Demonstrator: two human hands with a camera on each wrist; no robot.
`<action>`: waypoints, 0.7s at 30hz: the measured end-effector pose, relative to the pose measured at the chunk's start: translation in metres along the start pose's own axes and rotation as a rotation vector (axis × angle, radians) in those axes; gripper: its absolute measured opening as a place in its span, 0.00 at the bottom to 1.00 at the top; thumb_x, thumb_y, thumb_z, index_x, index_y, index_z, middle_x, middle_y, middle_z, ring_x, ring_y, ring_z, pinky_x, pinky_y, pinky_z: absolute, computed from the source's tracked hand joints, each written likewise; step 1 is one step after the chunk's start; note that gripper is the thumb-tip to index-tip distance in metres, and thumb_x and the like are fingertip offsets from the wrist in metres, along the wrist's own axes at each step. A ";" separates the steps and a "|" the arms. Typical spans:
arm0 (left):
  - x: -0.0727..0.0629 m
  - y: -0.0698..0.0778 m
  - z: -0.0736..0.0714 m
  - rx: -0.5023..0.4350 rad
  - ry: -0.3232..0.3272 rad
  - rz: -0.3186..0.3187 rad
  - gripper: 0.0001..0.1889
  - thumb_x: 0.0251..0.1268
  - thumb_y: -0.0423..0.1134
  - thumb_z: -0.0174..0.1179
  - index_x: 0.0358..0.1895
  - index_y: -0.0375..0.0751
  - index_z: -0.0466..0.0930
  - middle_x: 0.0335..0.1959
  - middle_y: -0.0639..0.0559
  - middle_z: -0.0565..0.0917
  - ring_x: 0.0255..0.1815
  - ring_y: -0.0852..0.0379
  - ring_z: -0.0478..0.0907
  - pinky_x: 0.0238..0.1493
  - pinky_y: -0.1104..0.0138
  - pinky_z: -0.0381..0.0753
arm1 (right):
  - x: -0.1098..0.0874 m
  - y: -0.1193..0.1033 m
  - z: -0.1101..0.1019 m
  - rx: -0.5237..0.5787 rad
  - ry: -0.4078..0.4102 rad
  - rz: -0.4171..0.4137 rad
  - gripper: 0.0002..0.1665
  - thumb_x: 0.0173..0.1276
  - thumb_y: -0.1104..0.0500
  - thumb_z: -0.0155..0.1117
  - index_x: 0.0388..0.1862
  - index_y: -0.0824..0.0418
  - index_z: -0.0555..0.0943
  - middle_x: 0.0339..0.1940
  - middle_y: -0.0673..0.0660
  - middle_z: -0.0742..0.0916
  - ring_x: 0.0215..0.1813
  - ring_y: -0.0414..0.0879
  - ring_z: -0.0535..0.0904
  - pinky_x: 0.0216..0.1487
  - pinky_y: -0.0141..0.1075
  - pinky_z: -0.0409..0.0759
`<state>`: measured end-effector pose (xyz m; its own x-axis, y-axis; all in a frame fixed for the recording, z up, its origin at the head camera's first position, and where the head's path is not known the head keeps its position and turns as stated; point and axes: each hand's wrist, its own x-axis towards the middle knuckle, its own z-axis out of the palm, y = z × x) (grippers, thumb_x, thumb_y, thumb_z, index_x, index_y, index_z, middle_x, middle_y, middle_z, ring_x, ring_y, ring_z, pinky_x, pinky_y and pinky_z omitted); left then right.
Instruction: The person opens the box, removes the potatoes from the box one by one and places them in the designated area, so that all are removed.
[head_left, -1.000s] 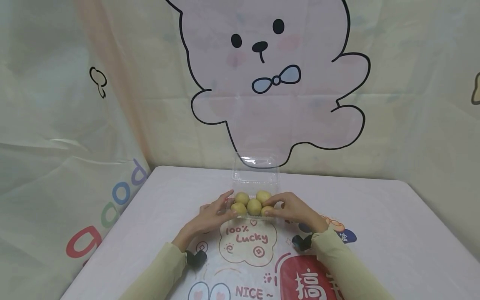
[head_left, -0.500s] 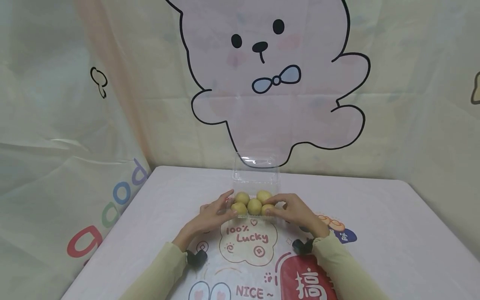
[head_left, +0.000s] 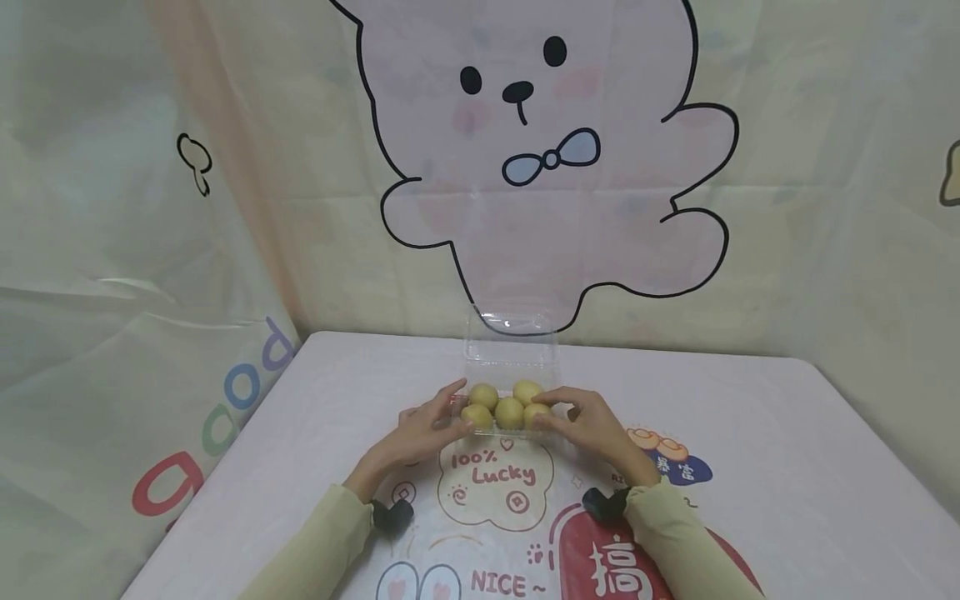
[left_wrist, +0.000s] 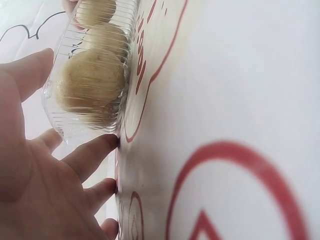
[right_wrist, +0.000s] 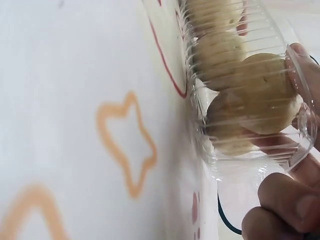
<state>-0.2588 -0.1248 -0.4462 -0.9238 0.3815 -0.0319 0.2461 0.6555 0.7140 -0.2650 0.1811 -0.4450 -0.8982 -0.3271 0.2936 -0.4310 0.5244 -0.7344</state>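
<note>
A clear plastic clamshell box [head_left: 487,432] holds several round yellow-green fruits [head_left: 509,413]; its lid [head_left: 512,342] stands raised at the back. My left hand [head_left: 423,432] spans the box's left end, fingers spread, with the thumb at the front rim. Its lower fingertips reach down to the tabletop in the left wrist view. My right hand [head_left: 588,421] reaches into the right end and pinches the front right fruit [right_wrist: 267,95] between thumb and fingers. That fruit sits higher than the neighbouring fruit [right_wrist: 220,60] in the right wrist view.
The white tabletop [head_left: 750,450] bears printed drawings and lettering. A curtain with a large cartoon bear [head_left: 525,217] hangs behind it, and another printed sheet [head_left: 135,333] hangs at the left. A dark wrist camera [head_left: 393,517] sits at the left cuff.
My right wrist has turned and dropped slightly toward me, while its fingers stay at the front right fruit, which has shifted a little. The left hand and the box have stayed in place.
</note>
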 end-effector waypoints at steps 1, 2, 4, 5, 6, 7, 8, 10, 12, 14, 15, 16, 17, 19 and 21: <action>0.000 0.000 0.000 0.004 0.000 -0.002 0.41 0.72 0.64 0.54 0.83 0.62 0.48 0.77 0.52 0.70 0.81 0.42 0.62 0.79 0.39 0.44 | 0.000 0.000 0.001 0.005 0.002 -0.003 0.19 0.63 0.50 0.77 0.52 0.51 0.89 0.55 0.53 0.90 0.57 0.49 0.83 0.45 0.32 0.79; 0.000 0.000 0.000 0.005 0.001 -0.004 0.41 0.72 0.64 0.54 0.83 0.62 0.48 0.77 0.52 0.70 0.81 0.42 0.61 0.80 0.39 0.44 | -0.001 0.000 0.001 0.010 0.005 -0.002 0.19 0.63 0.50 0.77 0.53 0.51 0.89 0.56 0.53 0.90 0.57 0.49 0.83 0.45 0.32 0.79; 0.000 0.000 0.000 0.006 0.003 -0.004 0.41 0.72 0.64 0.54 0.83 0.63 0.48 0.77 0.52 0.70 0.81 0.42 0.62 0.80 0.39 0.44 | -0.001 0.000 0.002 0.023 0.010 -0.013 0.19 0.63 0.51 0.77 0.53 0.52 0.88 0.55 0.54 0.90 0.56 0.48 0.83 0.44 0.31 0.79; 0.000 -0.001 0.000 0.008 0.002 -0.004 0.41 0.72 0.64 0.54 0.83 0.64 0.48 0.77 0.52 0.70 0.81 0.43 0.61 0.80 0.39 0.44 | -0.001 0.000 0.002 0.032 0.014 -0.018 0.19 0.63 0.52 0.77 0.53 0.53 0.88 0.55 0.54 0.90 0.56 0.48 0.83 0.43 0.31 0.79; 0.000 -0.001 0.000 0.008 0.002 -0.003 0.41 0.72 0.64 0.54 0.83 0.64 0.47 0.77 0.52 0.70 0.81 0.43 0.61 0.80 0.39 0.44 | -0.001 0.000 0.002 0.038 0.018 -0.021 0.19 0.63 0.53 0.77 0.53 0.53 0.88 0.55 0.55 0.90 0.55 0.47 0.83 0.43 0.31 0.79; 0.001 -0.001 0.000 0.008 0.002 -0.002 0.41 0.72 0.64 0.54 0.83 0.64 0.47 0.77 0.52 0.70 0.81 0.43 0.61 0.80 0.39 0.44 | -0.001 0.001 0.002 0.043 0.024 -0.024 0.19 0.63 0.53 0.77 0.53 0.54 0.88 0.55 0.55 0.90 0.55 0.47 0.83 0.42 0.31 0.79; 0.000 0.000 0.000 0.007 0.001 0.000 0.41 0.72 0.64 0.54 0.83 0.64 0.47 0.77 0.53 0.70 0.81 0.43 0.61 0.80 0.39 0.44 | -0.001 0.000 0.002 0.047 0.029 -0.026 0.19 0.63 0.53 0.77 0.53 0.54 0.88 0.55 0.55 0.90 0.55 0.46 0.83 0.42 0.30 0.79; 0.001 0.000 0.000 0.009 0.000 0.000 0.41 0.72 0.64 0.54 0.83 0.64 0.47 0.77 0.53 0.70 0.81 0.43 0.61 0.80 0.38 0.44 | -0.001 0.000 0.002 0.052 0.039 -0.029 0.19 0.63 0.54 0.77 0.53 0.54 0.88 0.55 0.54 0.90 0.55 0.44 0.82 0.42 0.30 0.78; 0.001 0.000 -0.001 0.009 -0.002 0.001 0.41 0.72 0.64 0.54 0.83 0.64 0.47 0.77 0.53 0.70 0.81 0.42 0.60 0.80 0.38 0.44 | -0.001 0.000 0.003 0.053 0.045 -0.031 0.19 0.63 0.54 0.77 0.52 0.53 0.89 0.55 0.54 0.90 0.55 0.42 0.82 0.42 0.30 0.79; 0.001 0.000 -0.001 0.008 -0.002 0.001 0.41 0.72 0.64 0.54 0.83 0.63 0.48 0.77 0.53 0.70 0.81 0.42 0.60 0.80 0.38 0.44 | -0.001 -0.001 0.003 0.054 0.049 -0.035 0.19 0.62 0.54 0.77 0.52 0.53 0.89 0.55 0.54 0.90 0.55 0.40 0.82 0.43 0.30 0.79; 0.001 0.000 -0.001 0.008 -0.002 -0.001 0.41 0.72 0.64 0.54 0.83 0.63 0.48 0.77 0.53 0.70 0.81 0.43 0.60 0.80 0.38 0.43 | -0.001 -0.001 0.003 0.055 0.050 -0.037 0.19 0.62 0.54 0.77 0.52 0.53 0.89 0.55 0.54 0.90 0.54 0.40 0.82 0.42 0.30 0.79; 0.001 0.000 -0.001 0.007 -0.003 -0.003 0.41 0.72 0.64 0.54 0.83 0.63 0.48 0.77 0.53 0.70 0.81 0.43 0.61 0.80 0.38 0.43 | -0.001 -0.001 0.003 0.056 0.050 -0.039 0.19 0.62 0.54 0.77 0.52 0.54 0.89 0.55 0.54 0.90 0.53 0.39 0.82 0.42 0.29 0.79; 0.001 0.000 0.000 0.007 -0.003 -0.004 0.41 0.72 0.64 0.54 0.83 0.63 0.48 0.77 0.53 0.70 0.81 0.42 0.61 0.80 0.38 0.43 | -0.001 -0.001 0.003 0.059 0.050 -0.041 0.19 0.62 0.55 0.77 0.52 0.54 0.89 0.54 0.55 0.90 0.52 0.38 0.81 0.40 0.29 0.79; 0.001 0.000 0.000 0.008 -0.002 -0.007 0.41 0.72 0.65 0.54 0.83 0.64 0.48 0.77 0.53 0.70 0.81 0.42 0.61 0.80 0.38 0.43 | -0.001 -0.001 0.004 0.061 0.051 -0.045 0.19 0.62 0.55 0.78 0.52 0.55 0.89 0.54 0.55 0.90 0.50 0.38 0.81 0.37 0.28 0.78; 0.001 0.000 0.000 0.011 -0.002 -0.010 0.41 0.72 0.65 0.54 0.83 0.64 0.48 0.77 0.53 0.70 0.81 0.43 0.61 0.80 0.38 0.43 | -0.002 0.000 0.004 0.065 0.052 -0.051 0.19 0.62 0.55 0.78 0.52 0.55 0.88 0.54 0.56 0.90 0.47 0.38 0.80 0.34 0.28 0.77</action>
<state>-0.2595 -0.1249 -0.4463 -0.9256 0.3764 -0.0403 0.2402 0.6662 0.7060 -0.2631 0.1784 -0.4475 -0.8793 -0.3102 0.3613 -0.4711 0.4558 -0.7552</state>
